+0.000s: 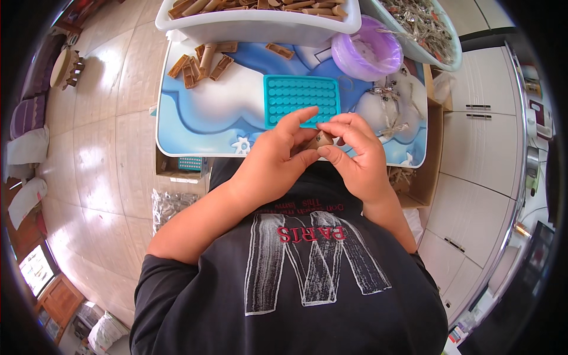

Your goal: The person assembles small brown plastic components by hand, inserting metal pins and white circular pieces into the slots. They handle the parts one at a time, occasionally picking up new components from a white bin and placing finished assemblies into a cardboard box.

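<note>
Looking down from my head, I see both my hands raised just above the near edge of the counter point(213, 112), in front of my dark shirt point(231, 284), with a small brown piece point(322, 139) between them. The fingers of my right hand point(359, 148) pinch the piece from its right side, thumb and fingertips closed on it. The fingers of my left hand point(276, 152) grip it from the other side, thumb along the near side and index finger lifted toward the far side; the undersides are hidden from me. Just beyond lies a teal tray point(302, 94) with rows of round shapes, its near edge partly covered by my fingers. Farther to the left rests a loose pile of brown pieces point(206, 59), and a single brown holder point(280, 51) sits apart from it. At the far edge stands a white bin point(260, 26) heaped with more of them, beside a purple bowl point(365, 62) and a pale green basin point(454, 56) full of shiny bits. A tangle of metallic parts point(387, 103) lies right of the tray.
</note>
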Tool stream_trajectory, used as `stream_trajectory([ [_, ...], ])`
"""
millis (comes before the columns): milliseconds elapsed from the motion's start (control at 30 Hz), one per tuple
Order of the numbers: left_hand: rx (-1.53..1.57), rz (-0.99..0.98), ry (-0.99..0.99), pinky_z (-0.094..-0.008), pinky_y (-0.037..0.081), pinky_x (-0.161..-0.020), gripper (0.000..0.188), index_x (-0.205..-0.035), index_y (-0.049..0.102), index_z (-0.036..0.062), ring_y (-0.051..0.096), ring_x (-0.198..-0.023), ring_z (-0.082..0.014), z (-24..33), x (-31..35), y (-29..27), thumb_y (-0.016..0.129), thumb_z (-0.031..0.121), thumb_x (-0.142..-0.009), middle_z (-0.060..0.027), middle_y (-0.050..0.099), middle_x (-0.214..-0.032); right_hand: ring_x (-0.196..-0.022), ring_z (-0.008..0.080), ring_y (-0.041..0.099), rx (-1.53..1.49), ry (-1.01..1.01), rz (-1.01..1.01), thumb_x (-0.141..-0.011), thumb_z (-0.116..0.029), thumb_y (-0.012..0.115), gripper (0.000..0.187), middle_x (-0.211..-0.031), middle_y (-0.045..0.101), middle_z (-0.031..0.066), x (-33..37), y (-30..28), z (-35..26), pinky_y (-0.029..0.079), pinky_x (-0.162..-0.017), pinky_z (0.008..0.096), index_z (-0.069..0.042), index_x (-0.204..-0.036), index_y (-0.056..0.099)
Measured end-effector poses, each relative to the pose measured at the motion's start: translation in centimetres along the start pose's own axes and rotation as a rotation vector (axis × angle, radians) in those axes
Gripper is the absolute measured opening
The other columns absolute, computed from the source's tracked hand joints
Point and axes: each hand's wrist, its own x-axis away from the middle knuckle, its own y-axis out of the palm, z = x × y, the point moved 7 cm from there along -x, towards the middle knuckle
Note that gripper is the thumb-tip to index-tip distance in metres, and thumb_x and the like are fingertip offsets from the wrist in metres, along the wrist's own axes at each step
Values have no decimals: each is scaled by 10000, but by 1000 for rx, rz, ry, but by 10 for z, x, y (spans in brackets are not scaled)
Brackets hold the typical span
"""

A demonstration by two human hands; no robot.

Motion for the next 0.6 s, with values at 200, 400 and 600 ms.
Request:
stream_trajectory([
  [200,-271,108,84,-295,495,-703,316,-1100,542,14,657,-798,-235,11,2,-8,660,78,-814,-144,661,-889,-781,102,494,-462,116,122,-814,-130,679,247,-885,551,27,8,-4,21,406,-705,232,-7,-1005,583],
  [400,-305,208,167,-286,457,-581,146,-913,604,10,612,-643,-192,22,5,-7,671,81,-804,-156,630,-759,-785,81,490,-562,83,148,-855,-146,647,238,-883,539,11,9,0,18,401,-716,216,6,-1014,557],
  [600,22,72,-31,-255,487,-642,212,-1025,558,-17,619,-722,-149,-7,-7,-3,612,122,-876,-89,634,-847,-792,102,532,-605,301,114,-868,-153,625,221,-908,569,40,8,4,33,419,-716,225,8,-1011,573],
])
